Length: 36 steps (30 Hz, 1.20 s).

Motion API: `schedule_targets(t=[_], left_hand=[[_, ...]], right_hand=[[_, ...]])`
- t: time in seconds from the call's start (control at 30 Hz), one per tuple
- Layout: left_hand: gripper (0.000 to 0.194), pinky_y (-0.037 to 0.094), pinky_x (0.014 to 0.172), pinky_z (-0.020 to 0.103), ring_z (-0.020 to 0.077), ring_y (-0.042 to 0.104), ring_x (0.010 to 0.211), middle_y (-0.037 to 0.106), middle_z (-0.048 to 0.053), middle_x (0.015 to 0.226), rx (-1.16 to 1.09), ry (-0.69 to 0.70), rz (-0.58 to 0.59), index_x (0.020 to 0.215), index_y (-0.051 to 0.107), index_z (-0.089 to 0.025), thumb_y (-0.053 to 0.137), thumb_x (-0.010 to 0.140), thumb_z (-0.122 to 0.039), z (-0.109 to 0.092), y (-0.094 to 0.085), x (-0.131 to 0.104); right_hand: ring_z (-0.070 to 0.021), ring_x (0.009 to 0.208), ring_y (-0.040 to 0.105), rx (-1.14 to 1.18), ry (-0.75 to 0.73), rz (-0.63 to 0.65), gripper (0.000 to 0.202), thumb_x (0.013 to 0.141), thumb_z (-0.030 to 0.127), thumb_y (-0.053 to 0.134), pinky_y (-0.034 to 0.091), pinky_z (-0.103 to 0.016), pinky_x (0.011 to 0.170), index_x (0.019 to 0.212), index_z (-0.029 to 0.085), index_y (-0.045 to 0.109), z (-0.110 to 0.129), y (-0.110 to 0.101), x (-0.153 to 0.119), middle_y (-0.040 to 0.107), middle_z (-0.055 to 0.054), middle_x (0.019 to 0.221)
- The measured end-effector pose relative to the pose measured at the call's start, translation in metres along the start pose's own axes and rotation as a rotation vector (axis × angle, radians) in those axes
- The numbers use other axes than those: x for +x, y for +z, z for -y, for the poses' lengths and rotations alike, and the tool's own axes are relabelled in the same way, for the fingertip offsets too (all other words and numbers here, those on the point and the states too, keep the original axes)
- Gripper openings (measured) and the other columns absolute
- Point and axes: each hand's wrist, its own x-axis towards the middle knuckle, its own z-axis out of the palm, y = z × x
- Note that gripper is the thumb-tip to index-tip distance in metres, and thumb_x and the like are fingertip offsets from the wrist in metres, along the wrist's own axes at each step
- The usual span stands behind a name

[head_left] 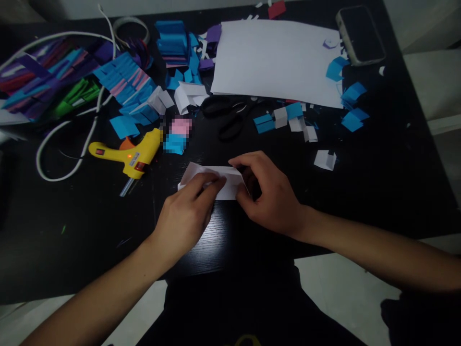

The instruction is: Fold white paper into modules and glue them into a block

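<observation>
My near-closed left grip (pixel 187 206) and loosely curled right grip (pixel 272 194) hold white paper (pixel 228 191), seemingly mid-fold, which next calls for even creasing.

Left hand (pixel 185 206) and right hand (pixel 268 197) both on folded white paper (pixel 227 193), near edge of black bench (pixel 378 192); left thumb and fingers close together on it, right pinching its right end. Yellow glue gun (pixel 142 154) toward left edge, light on. White cord (pixel 54 179) loops beside it. White sheets (pixel 277 60) by far edge, black scissors (pixel 239 115) just nearer. Phone (pixel 361 36) at far right corner.
</observation>
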Motion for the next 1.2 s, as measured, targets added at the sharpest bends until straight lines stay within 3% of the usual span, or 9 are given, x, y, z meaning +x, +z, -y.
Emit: schedule_targets(t=[0.3,0.6,0.93,1.2], left_hand=[[0.035,0.063,0.073,0.029,0.0217,0.076,0.099,0.073,0.009,0.126,0.043,0.030,0.042,0.132,0.064,-0.019,0.049,0.101,-0.011,0.000,0.001,-0.004],[0.034,0.064,0.080,0.033,0.0243,0.074,0.106,0.073,0.011,0.125,0.044,0.078,0.026,0.130,0.066,-0.014,0.050,0.100,-0.009,0.001,0.001,-0.004],[0.043,0.065,0.069,0.039,0.0288,0.073,0.099,0.071,0.017,0.131,0.174,0.203,0.099,0.134,0.061,-0.002,0.050,0.092,-0.002,-0.007,-0.004,0.000],[0.045,0.067,0.075,0.039,0.0280,0.074,0.103,0.068,0.016,0.138,0.153,0.190,0.135,0.136,0.059,-0.005,0.049,0.093,-0.001,-0.008,-0.006,0.003]], right_hand=[[-0.0232,0.101,0.066,-0.008,-0.016,-0.008,0.044,0.081,0.004,0.058,0.059,-0.037,0.080,0.123,0.019,0.058,0.000,0.000,0.000,0.064,-0.011,0.119],[-0.0226,0.102,0.066,-0.032,-0.021,-0.010,0.042,0.081,0.004,0.057,0.058,-0.035,0.081,0.121,0.014,0.060,0.002,0.000,0.001,0.064,-0.012,0.115],[-0.0224,0.100,0.065,-0.071,-0.029,-0.028,0.041,0.080,0.004,0.055,0.056,-0.037,0.083,0.120,0.015,0.059,0.000,0.001,0.002,0.065,-0.011,0.111],[-0.0211,0.096,0.066,-0.095,-0.024,0.008,0.039,0.082,0.006,0.059,0.056,-0.034,0.079,0.120,0.014,0.061,0.001,-0.005,0.007,0.068,-0.009,0.108]])
